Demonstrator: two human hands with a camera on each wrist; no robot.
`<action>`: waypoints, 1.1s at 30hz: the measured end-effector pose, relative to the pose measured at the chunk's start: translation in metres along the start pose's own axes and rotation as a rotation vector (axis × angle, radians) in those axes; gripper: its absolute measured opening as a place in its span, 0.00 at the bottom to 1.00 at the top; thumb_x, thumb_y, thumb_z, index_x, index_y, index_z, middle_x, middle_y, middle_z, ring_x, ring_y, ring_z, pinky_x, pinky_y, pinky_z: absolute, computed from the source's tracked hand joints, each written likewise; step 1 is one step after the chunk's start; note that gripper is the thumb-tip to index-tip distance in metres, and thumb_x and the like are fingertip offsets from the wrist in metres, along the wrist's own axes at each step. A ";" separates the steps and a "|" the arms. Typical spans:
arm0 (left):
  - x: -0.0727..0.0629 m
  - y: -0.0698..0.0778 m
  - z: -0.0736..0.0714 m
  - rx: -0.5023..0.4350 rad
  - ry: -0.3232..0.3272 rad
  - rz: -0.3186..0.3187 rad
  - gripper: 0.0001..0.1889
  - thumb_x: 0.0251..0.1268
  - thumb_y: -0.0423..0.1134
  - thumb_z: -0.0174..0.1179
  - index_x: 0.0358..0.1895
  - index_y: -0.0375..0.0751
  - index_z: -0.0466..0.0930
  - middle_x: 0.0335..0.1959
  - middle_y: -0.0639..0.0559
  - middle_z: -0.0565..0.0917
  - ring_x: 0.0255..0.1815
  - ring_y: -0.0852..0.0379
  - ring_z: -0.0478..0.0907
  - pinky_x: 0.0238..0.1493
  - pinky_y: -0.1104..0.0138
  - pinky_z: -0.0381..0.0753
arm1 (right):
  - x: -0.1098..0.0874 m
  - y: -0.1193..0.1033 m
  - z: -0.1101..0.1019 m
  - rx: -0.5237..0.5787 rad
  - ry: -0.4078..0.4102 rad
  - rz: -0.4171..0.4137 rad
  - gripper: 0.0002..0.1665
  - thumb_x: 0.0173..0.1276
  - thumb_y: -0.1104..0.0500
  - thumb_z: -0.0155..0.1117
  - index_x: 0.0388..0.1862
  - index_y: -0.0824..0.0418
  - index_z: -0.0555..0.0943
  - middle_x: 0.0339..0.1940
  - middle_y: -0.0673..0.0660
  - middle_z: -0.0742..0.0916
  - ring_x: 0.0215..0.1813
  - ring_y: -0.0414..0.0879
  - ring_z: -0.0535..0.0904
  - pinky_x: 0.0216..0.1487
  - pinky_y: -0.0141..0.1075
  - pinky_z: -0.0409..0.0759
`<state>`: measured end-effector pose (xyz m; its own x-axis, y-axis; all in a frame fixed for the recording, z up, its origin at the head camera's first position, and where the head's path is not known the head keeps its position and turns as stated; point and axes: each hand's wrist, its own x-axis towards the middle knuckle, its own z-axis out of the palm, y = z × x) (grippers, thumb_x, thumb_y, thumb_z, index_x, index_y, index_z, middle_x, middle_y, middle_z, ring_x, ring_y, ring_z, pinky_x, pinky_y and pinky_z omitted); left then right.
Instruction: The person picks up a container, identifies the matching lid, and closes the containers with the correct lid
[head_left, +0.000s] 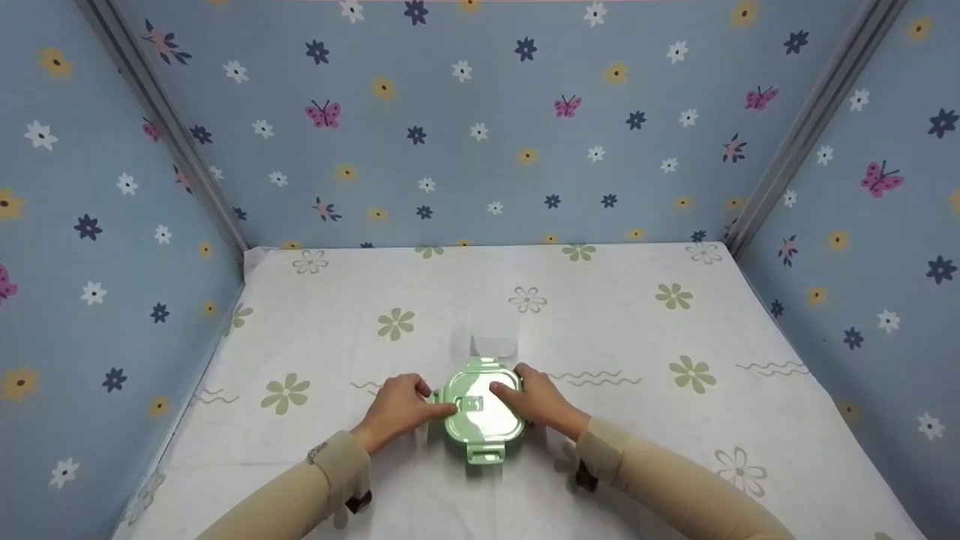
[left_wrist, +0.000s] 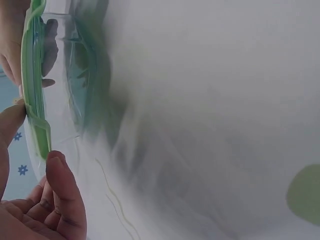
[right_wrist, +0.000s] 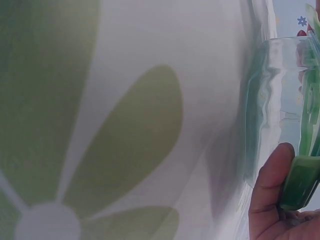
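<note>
A clear food container (left_wrist: 57,75) with a green snap-on lid (head_left: 487,424) sits upright on the cloth, in the middle near the front. My left hand (head_left: 397,411) is at its left side: the thumb presses on the lid's top and a finger touches the left latch flap (left_wrist: 42,137). On the right side, my right hand (head_left: 544,399) holds the lid's edge, thumb on top. In the right wrist view a finger (right_wrist: 272,175) lies against the right latch flap (right_wrist: 300,182). The front latch flap (head_left: 486,454) sticks outward. Some right-hand fingers are hidden.
A small whitish translucent shape (head_left: 495,346) lies just behind the container; its kind is unclear. The table's white cloth (head_left: 600,330) has green flowers. Blue patterned panels (head_left: 480,172) stand at the back and both sides, with grey posts (head_left: 817,120) at the corners.
</note>
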<state>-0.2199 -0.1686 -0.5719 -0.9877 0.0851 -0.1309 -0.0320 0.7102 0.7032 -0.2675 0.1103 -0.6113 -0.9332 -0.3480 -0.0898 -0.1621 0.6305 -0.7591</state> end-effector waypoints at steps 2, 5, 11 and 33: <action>0.000 0.001 0.000 -0.004 -0.001 -0.003 0.28 0.53 0.59 0.83 0.39 0.37 0.85 0.37 0.48 0.87 0.34 0.54 0.78 0.37 0.61 0.80 | 0.004 0.007 0.003 -0.015 0.009 -0.026 0.38 0.78 0.30 0.63 0.51 0.66 0.79 0.31 0.55 0.83 0.28 0.46 0.79 0.26 0.39 0.78; 0.000 0.001 0.000 -0.025 -0.013 -0.004 0.27 0.53 0.57 0.84 0.36 0.38 0.83 0.36 0.48 0.85 0.33 0.54 0.77 0.35 0.62 0.77 | 0.004 0.007 0.002 -0.021 -0.001 -0.014 0.39 0.78 0.30 0.63 0.53 0.67 0.79 0.32 0.56 0.84 0.29 0.48 0.80 0.27 0.39 0.79; 0.001 0.000 0.000 -0.060 -0.057 0.012 0.27 0.53 0.55 0.84 0.39 0.35 0.83 0.32 0.48 0.84 0.27 0.55 0.78 0.29 0.64 0.77 | -0.007 -0.018 -0.007 -0.013 -0.033 0.080 0.34 0.79 0.36 0.65 0.58 0.67 0.79 0.35 0.56 0.85 0.32 0.47 0.80 0.29 0.37 0.79; 0.011 -0.011 0.006 -0.242 -0.189 -0.001 0.20 0.62 0.47 0.81 0.42 0.35 0.84 0.29 0.50 0.85 0.28 0.58 0.81 0.30 0.68 0.80 | -0.005 -0.018 -0.006 -0.052 -0.014 0.059 0.32 0.81 0.39 0.64 0.59 0.68 0.81 0.39 0.56 0.87 0.38 0.46 0.81 0.42 0.41 0.83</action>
<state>-0.2295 -0.1712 -0.5854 -0.9424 0.2294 -0.2434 -0.0907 0.5251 0.8462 -0.2614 0.1049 -0.5935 -0.9369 -0.3191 -0.1425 -0.1241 0.6851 -0.7178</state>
